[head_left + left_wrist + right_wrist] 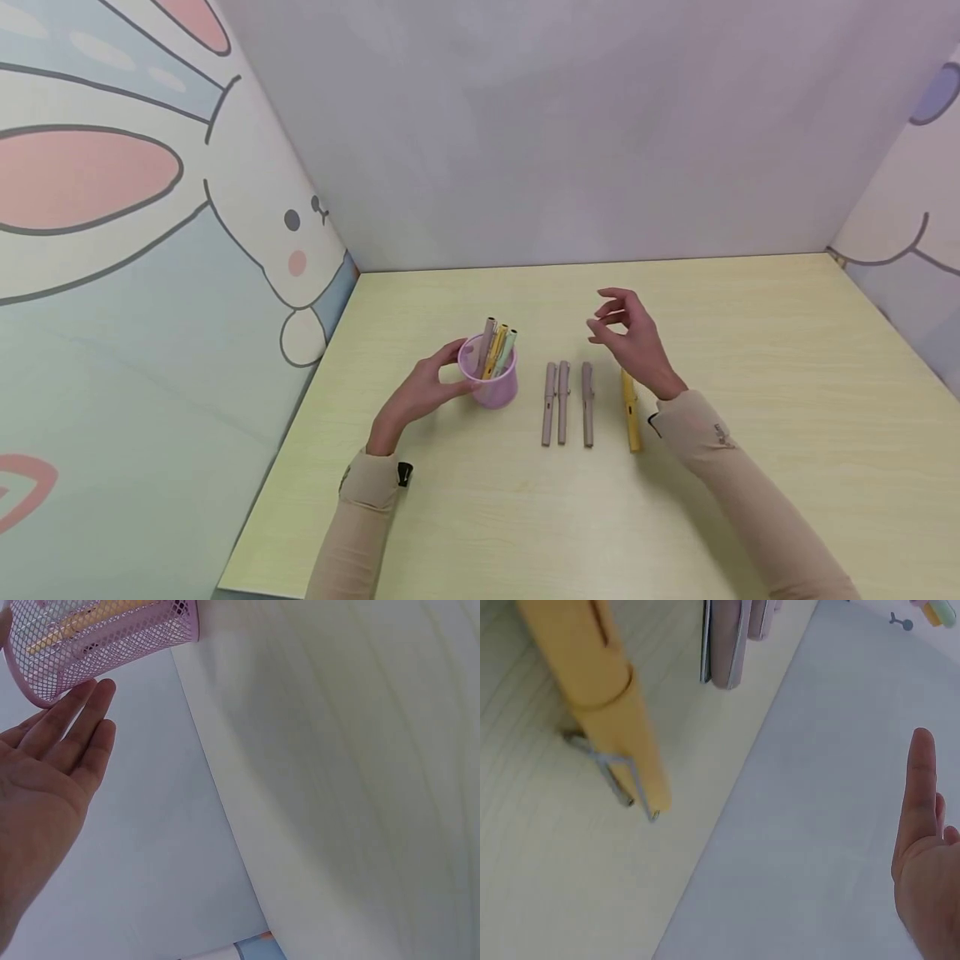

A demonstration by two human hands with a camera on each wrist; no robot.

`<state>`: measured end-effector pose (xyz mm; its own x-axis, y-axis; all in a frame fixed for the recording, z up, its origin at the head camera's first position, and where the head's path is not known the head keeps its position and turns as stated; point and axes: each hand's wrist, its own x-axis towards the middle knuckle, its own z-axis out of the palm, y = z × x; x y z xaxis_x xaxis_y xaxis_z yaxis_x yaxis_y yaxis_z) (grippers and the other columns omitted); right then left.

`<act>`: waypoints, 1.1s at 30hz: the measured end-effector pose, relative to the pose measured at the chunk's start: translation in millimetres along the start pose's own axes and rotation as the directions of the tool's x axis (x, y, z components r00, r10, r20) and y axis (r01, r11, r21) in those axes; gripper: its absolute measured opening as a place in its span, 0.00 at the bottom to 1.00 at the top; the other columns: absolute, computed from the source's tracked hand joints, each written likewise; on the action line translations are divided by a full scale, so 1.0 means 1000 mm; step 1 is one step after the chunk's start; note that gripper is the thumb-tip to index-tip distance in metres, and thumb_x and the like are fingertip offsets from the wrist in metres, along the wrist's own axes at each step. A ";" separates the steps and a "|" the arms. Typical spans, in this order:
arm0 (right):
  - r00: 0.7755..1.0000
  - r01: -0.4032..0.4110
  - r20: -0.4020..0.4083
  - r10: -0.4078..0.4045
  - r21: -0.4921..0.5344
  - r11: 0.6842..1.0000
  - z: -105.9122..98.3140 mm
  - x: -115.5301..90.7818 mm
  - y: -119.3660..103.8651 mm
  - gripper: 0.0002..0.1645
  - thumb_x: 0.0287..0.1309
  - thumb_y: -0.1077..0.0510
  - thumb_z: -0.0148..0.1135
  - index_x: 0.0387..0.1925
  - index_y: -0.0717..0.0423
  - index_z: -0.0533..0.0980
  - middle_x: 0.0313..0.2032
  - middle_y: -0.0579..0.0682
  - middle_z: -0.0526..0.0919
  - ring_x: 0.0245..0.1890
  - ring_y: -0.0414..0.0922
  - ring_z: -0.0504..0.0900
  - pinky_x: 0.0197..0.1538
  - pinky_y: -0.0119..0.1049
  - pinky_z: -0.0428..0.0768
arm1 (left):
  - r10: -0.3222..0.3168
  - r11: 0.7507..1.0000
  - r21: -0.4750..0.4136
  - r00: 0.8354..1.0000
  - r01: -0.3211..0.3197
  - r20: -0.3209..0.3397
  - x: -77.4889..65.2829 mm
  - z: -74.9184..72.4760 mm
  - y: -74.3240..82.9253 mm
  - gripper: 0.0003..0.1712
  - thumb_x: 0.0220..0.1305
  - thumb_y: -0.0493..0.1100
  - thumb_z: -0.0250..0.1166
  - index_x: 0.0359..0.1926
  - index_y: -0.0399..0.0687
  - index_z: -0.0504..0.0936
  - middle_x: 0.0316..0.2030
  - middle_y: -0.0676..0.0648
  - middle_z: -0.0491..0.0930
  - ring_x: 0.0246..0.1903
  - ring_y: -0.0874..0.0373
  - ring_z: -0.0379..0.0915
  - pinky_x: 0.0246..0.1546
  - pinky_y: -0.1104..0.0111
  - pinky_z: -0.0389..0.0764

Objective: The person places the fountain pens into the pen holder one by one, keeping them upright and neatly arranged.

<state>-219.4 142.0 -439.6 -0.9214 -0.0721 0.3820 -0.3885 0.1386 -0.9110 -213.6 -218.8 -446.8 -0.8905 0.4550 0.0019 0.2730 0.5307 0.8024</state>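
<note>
My left hand [424, 389] holds a pink mesh pen cup [501, 393] by its rim, thumb at the near side and fingers at the far left side. In the left wrist view the fingertips [97, 694] lie against the mesh cup [142, 634]. Inside stand a mauve pen [485, 343], a yellow pen [497, 350] and a mint green pen [506, 350]. Over the table, my right hand [637, 340] hovers with fingers loosely bent and nothing between them. Below its wrist lies another yellow pen [632, 417], its clip showing in the right wrist view.
Between the cup and the yellow pen, three mauve pens [562, 404] lie side by side, pointing away from me. The pale wooden table [480, 517] ends at a light grey wall [570, 150] behind. A panel with a cartoon rabbit [247, 233] borders the left side.
</note>
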 end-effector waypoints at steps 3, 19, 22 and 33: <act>1.000 -0.020 -0.006 0.020 -0.014 1.000 -0.011 -0.002 -0.001 0.30 0.68 0.71 0.63 0.68 0.69 0.64 0.47 0.71 0.71 0.42 0.42 0.79 0.42 0.39 0.87 | -0.001 1.000 0.002 1.000 0.001 0.000 -0.001 0.000 0.000 0.45 0.66 0.51 0.72 0.78 0.48 0.63 0.70 0.43 0.72 0.70 0.44 0.66 0.68 0.39 0.63; 0.993 -0.120 -0.019 0.119 -0.076 0.990 -0.044 -0.015 0.004 0.34 0.69 0.68 0.64 0.71 0.67 0.61 0.46 0.64 0.73 0.39 0.42 0.82 0.41 0.39 0.87 | -0.001 1.000 0.007 1.000 0.001 -0.001 -0.002 -0.002 -0.002 0.45 0.66 0.52 0.72 0.78 0.51 0.63 0.69 0.44 0.73 0.69 0.45 0.66 0.68 0.38 0.62; 0.990 -0.142 -0.006 0.142 -0.102 0.985 -0.048 -0.017 0.004 0.35 0.69 0.67 0.64 0.72 0.67 0.61 0.46 0.64 0.73 0.40 0.42 0.82 0.41 0.41 0.87 | -0.001 1.000 0.008 1.000 0.001 -0.002 -0.002 -0.002 -0.002 0.45 0.66 0.53 0.72 0.78 0.51 0.63 0.69 0.44 0.73 0.69 0.45 0.66 0.67 0.38 0.63; 0.973 -0.217 0.044 0.227 -0.161 0.963 -0.059 -0.028 0.010 0.39 0.71 0.64 0.63 0.75 0.68 0.57 0.49 0.65 0.72 0.43 0.44 0.80 0.41 0.45 0.87 | 0.003 1.000 -0.002 1.000 -0.003 -0.002 -0.003 -0.002 0.000 0.46 0.65 0.55 0.73 0.78 0.50 0.63 0.70 0.43 0.72 0.70 0.44 0.66 0.67 0.37 0.63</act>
<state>-198.4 203.9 -450.1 -0.9840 -0.0823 0.1583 -0.1762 0.3084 -0.9348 -211.9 -222.0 -445.4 -0.8902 0.4554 0.0052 0.2747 0.5278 0.8037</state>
